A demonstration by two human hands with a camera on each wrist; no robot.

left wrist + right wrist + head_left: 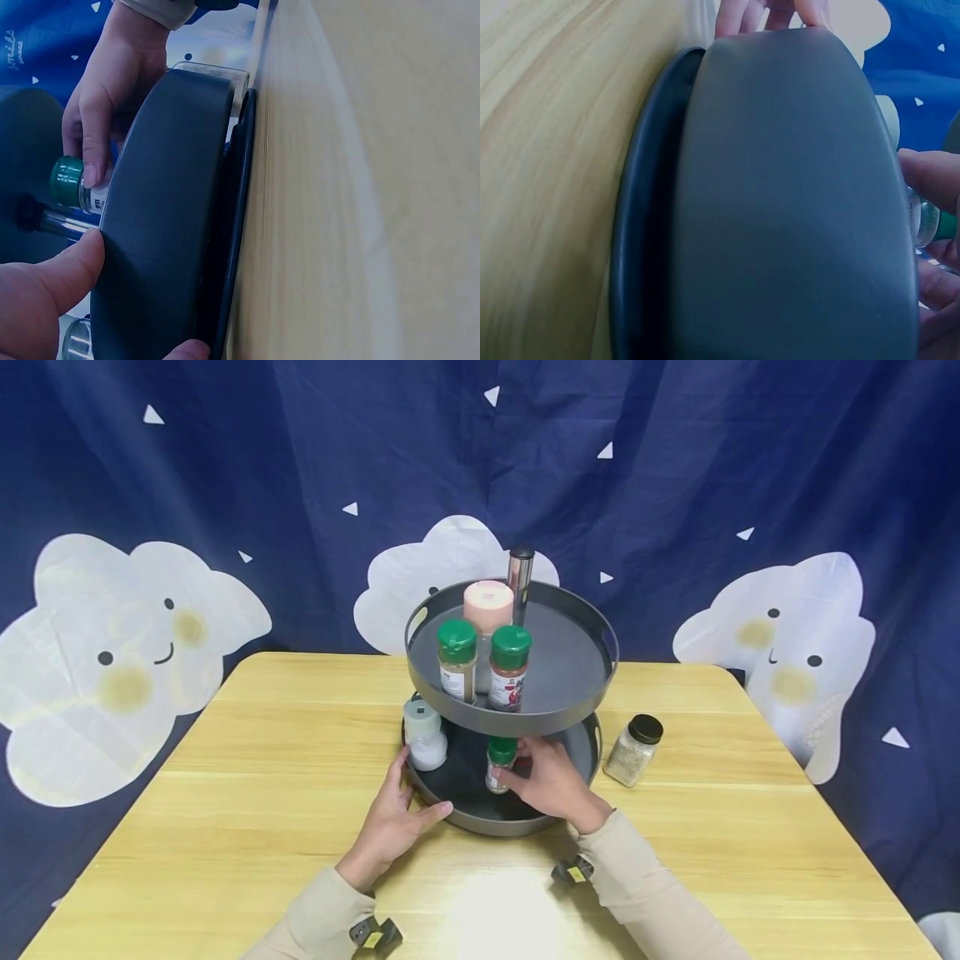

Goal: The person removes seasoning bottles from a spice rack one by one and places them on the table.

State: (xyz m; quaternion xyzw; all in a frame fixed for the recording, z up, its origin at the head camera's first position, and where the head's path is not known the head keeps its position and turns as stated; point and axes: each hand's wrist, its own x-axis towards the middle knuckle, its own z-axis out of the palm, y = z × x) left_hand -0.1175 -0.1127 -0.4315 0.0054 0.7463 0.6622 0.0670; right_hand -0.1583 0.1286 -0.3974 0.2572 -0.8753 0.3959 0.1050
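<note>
A two-tier round tray (480, 822), dark grey with a metal post, stands on the table. My right hand (553, 781) reaches between the tiers and holds a small green-capped spice jar (497, 777) upright at the lower tier. In the left wrist view, its thumb lies against the jar's neck below the green cap (67, 180). My left hand (393, 822) grips the lower tier's rim at the front left, thumb over the edge. Just beyond its fingertips, a white shaker jar (427, 747) with a pale lid sits on that tier.
The upper tier (562, 652) carries two green-capped spice jars, one brownish (457, 677) and one red (508, 681), plus a pink-lidded jar (489, 606). A black-lidded glass jar (632, 756) is on the table (712, 827) to the right. A blue curtain (420, 435) hangs behind.
</note>
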